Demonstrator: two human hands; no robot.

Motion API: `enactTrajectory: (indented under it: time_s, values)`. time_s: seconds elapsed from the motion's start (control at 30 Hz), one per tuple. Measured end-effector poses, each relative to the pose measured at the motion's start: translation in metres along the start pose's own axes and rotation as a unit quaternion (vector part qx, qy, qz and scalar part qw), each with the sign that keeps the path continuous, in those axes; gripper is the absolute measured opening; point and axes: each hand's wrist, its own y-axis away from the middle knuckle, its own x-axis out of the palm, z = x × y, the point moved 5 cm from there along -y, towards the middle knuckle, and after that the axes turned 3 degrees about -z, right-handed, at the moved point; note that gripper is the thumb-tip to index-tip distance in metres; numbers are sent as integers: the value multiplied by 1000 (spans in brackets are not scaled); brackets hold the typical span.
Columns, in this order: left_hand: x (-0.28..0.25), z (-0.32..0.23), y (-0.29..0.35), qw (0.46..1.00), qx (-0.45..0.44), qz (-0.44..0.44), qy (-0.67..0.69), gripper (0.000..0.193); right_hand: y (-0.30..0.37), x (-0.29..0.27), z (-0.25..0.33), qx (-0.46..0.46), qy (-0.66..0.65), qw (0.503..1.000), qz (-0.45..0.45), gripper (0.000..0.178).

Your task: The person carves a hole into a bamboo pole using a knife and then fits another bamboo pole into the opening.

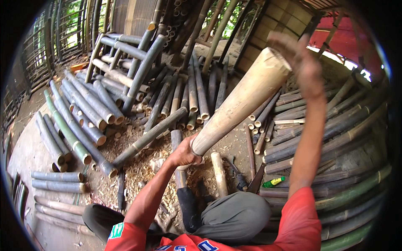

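My left hand (pixel 185 151) is closed round the narrow end of a club-shaped piece of pale wood (pixel 243 100). The piece slants up and to the right, widening toward a rough, chipped end. Close beside that wide end is my right hand (pixel 307 67), raised and smeared by motion. Its fingers look stretched out, with nothing seen in them; whether it touches the wood I cannot tell. Behind and below my left hand a bamboo length (pixel 177 140) stands out from the ground. A short pale stick (pixel 218 173) is just right of it, near my knee.
Wood chips (pixel 142 184) litter the ground before me. Cut bamboo poles (pixel 83 104) lie at the left, more bamboo (pixel 335 129) at the right. A bamboo frame (pixel 142 67) stands behind. Near my right knee lie a dark-handled tool (pixel 239 178), a dark blade (pixel 256 180) and a green-yellow object (pixel 273 182).
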Motion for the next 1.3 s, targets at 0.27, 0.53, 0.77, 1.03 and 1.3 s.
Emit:
enactTrajectory:
  time_s: [0.27, 0.53, 0.77, 1.03, 1.3]
  values:
    - [36, -1, -14, 1000, 0, 31, 4, 85, -69, -111, 117, -175, 475, 862, -12, 49]
    - [-4, 2, -13, 997, -1, 59, 56, 87, -19, 54, 60, 90, 119, 941, 304, 71]
    - [9, 8, 7, 995, -56, 36, -79, 99, 1, 34, 51, 74, 115, 973, 187, 88]
    - [55, 25, 26, 971, 49, -200, -119, 60, 155, -31, -177, 106, 135, 970, -172, 49]
    - [-69, 51, -36, 882, -70, -419, -203, 56, 492, 269, -314, 444, 286, 692, 492, 63]
